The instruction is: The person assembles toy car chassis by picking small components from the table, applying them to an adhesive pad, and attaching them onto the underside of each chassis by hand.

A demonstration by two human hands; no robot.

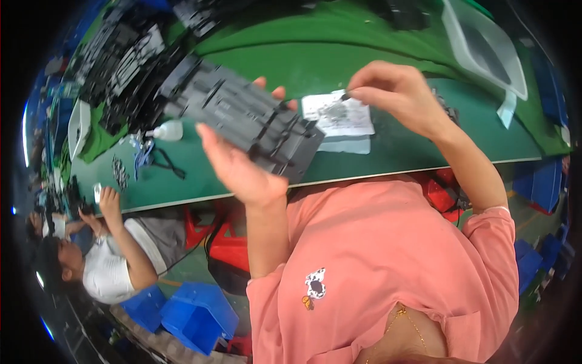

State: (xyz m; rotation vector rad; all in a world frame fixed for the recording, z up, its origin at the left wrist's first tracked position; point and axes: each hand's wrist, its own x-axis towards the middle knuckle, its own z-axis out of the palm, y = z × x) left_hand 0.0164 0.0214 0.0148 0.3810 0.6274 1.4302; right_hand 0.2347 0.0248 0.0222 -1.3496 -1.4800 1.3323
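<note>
The left hand (242, 173) holds a gray panel (242, 115) above the table (203, 182), left of the white paper (361, 121). The right hand's (397, 97) fingers, pinched narrow, apparently pick up a dark piece (345, 96); next calls for a steady panel.

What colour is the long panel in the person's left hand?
The long panel in the left hand is dark grey, seen best in the head view.
</note>
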